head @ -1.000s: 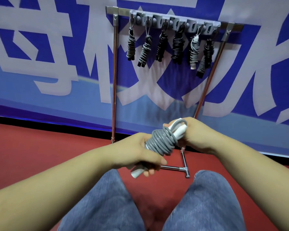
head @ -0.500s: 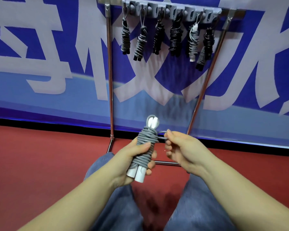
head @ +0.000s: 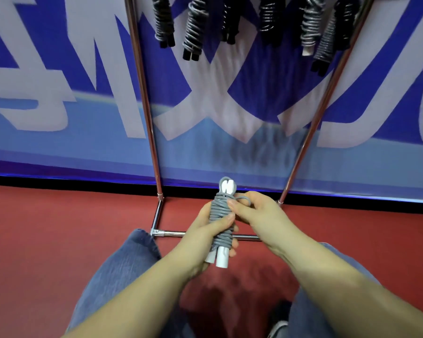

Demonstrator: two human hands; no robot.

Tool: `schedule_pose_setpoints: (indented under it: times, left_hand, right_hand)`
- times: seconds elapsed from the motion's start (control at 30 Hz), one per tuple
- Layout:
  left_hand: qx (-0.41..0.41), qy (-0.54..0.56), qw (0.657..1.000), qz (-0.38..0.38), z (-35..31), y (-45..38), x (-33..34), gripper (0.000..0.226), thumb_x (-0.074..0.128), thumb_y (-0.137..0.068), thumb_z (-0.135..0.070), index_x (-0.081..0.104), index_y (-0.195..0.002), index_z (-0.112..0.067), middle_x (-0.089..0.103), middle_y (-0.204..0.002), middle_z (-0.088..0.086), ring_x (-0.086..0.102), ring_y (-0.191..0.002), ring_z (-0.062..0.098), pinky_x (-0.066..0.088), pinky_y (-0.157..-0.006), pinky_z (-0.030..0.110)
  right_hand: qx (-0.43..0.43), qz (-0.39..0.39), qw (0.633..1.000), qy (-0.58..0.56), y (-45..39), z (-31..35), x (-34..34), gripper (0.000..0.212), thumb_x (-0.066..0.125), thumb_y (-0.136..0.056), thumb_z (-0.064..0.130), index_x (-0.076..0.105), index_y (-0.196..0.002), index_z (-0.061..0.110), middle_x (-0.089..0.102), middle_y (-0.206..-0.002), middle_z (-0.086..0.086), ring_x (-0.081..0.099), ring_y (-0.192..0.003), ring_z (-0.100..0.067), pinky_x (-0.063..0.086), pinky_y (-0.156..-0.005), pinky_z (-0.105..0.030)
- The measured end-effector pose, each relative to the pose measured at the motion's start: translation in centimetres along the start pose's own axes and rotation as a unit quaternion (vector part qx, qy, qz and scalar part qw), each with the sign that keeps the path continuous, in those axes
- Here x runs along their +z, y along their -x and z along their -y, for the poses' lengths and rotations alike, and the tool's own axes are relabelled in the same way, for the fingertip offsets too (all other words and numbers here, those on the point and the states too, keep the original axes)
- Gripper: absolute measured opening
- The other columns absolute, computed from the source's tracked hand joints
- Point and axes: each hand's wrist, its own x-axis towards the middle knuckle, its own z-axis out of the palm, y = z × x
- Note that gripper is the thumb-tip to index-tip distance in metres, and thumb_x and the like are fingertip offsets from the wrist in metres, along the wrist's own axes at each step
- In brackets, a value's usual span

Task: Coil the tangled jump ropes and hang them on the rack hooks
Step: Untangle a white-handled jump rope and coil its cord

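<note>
A grey jump rope (head: 221,211) is wound tightly round its two white handles and stands upright in front of me. My left hand (head: 206,236) grips the lower half of the bundle, thumb across the coils. My right hand (head: 257,219) pinches a small loop of the rope at the bundle's upper right side. Several coiled ropes (head: 193,28) in black and grey hang from the top of the chrome rack (head: 147,113); the hooks are out of frame.
The rack's base bar (head: 171,233) lies on the red floor just behind my hands, its two uprights rising on either side. A blue and white banner (head: 59,93) covers the wall behind. My knees in blue jeans (head: 122,276) fill the bottom.
The bundle went from tilted sideways to upright in my left hand. My right hand came off the top and now pinches a loop at its side. The view dropped, cutting off the hooks.
</note>
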Motion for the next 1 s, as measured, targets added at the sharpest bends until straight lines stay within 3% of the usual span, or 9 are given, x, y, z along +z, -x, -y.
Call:
schedule_pose_setpoints:
  times: [0.2, 0.33, 0.47, 0.53, 0.67, 0.77, 0.87, 0.93, 1.0]
  left_hand:
    - [-0.023, -0.079, 0.996, -0.014, 0.6, -8.7, -2.0, 0.034, 0.062, -0.088, -0.016, 0.05, -0.121, -0.019, 0.061, -0.071, 0.003, 0.059, -0.052, 0.021, 0.051, -0.05, 0.028]
    - [-0.011, -0.164, 0.986, -0.03, 2.2, -12.0, -2.8, 0.033, 0.06, -0.092, -0.013, 0.046, -0.122, -0.015, 0.057, -0.072, 0.004, 0.057, -0.051, 0.019, 0.05, -0.049, 0.026]
    - [0.004, -0.217, 0.975, -0.039, 2.9, -13.9, -4.3, 0.038, 0.065, -0.089, -0.013, 0.044, -0.121, -0.017, 0.058, -0.073, 0.004, 0.054, -0.055, 0.023, 0.049, -0.052, 0.031]
    - [0.007, -0.286, 0.957, -0.042, 3.1, -14.4, -5.3, 0.04, 0.068, -0.087, -0.016, 0.044, -0.118, -0.022, 0.059, -0.07, 0.003, 0.055, -0.055, 0.023, 0.049, -0.051, 0.035]
    - [0.027, -0.424, 0.897, -0.121, 5.0, -15.0, -5.8, 0.045, 0.07, -0.084, -0.026, 0.042, -0.12, -0.027, 0.064, -0.08, -0.005, 0.062, -0.065, 0.019, 0.055, -0.065, 0.038]
    - [0.005, -0.362, 0.922, -0.134, 5.2, -15.4, -5.4, 0.038, 0.069, -0.085, -0.021, 0.045, -0.113, -0.026, 0.065, -0.078, 0.001, 0.062, -0.06, 0.021, 0.055, -0.059, 0.036]
    - [-0.095, -0.135, 0.985, -0.042, 3.6, -15.2, -5.1, 0.04, 0.069, -0.084, -0.006, 0.049, -0.118, -0.013, 0.06, -0.084, 0.013, 0.06, -0.056, 0.021, 0.054, -0.054, 0.031]
    - [-0.142, -0.003, 0.989, 0.037, 2.7, -15.0, -5.1, 0.045, 0.068, -0.082, -0.013, 0.053, -0.124, -0.015, 0.062, -0.094, 0.016, 0.064, -0.064, 0.026, 0.056, -0.057, 0.035]
    - [-0.131, 0.044, 0.989, 0.054, 2.6, -15.2, -5.0, 0.054, 0.061, -0.08, -0.031, 0.052, -0.129, -0.011, 0.064, -0.098, 0.014, 0.065, -0.071, 0.026, 0.056, -0.059, 0.036]
  right_hand:
    - [-0.012, -0.11, 0.988, 0.107, -7.2, -3.5, -1.4, 0.024, 0.065, -0.088, 0.021, 0.051, -0.07, 0.011, 0.048, -0.06, 0.009, 0.041, -0.055, -0.003, 0.033, -0.052, -0.012]
    - [-0.005, -0.133, 0.985, 0.11, -9.7, -6.5, -2.1, 0.02, 0.065, -0.088, 0.02, 0.06, -0.078, 0.002, 0.055, -0.068, 0.0, 0.049, -0.066, -0.011, 0.04, -0.066, -0.026]
    - [0.0, -0.139, 0.984, 0.113, -11.9, -7.7, -2.1, 0.017, 0.067, -0.085, 0.021, 0.064, -0.081, 0.005, 0.067, -0.084, -0.015, 0.057, -0.075, -0.02, 0.047, -0.077, -0.035]
    - [0.012, -0.132, 0.984, 0.122, -12.6, -8.2, -2.1, 0.024, 0.069, -0.083, 0.02, 0.062, -0.081, -0.003, 0.066, -0.087, -0.02, 0.056, -0.074, -0.024, 0.047, -0.077, -0.037]
    - [0.029, -0.136, 0.976, 0.167, -13.1, -9.1, -1.4, 0.024, 0.069, -0.083, 0.016, 0.062, -0.079, -0.006, 0.063, -0.09, -0.017, 0.053, -0.075, -0.018, 0.039, -0.068, -0.021]
    - [0.023, -0.153, 0.973, 0.174, -13.4, -8.9, -1.1, 0.02, 0.069, -0.083, 0.015, 0.058, -0.067, 0.011, 0.062, -0.087, -0.011, 0.054, -0.075, -0.017, 0.038, -0.064, -0.016]
    - [0.037, -0.138, 0.983, 0.113, -13.3, -8.1, -1.5, 0.024, 0.07, -0.082, 0.014, 0.056, -0.064, 0.021, 0.061, -0.076, -0.006, 0.054, -0.067, -0.012, 0.043, -0.063, -0.019]
    - [0.067, -0.105, 0.992, -0.006, -13.1, -7.4, -1.7, 0.025, 0.068, -0.084, 0.009, 0.055, -0.064, 0.016, 0.059, -0.068, -0.004, 0.054, -0.056, -0.006, 0.045, -0.052, -0.016]
    - [0.1, -0.076, 0.988, -0.093, -12.9, -7.1, -1.6, 0.029, 0.065, -0.086, 0.004, 0.049, -0.063, 0.012, 0.057, -0.057, 0.0, 0.05, -0.042, -0.002, 0.041, -0.039, -0.016]
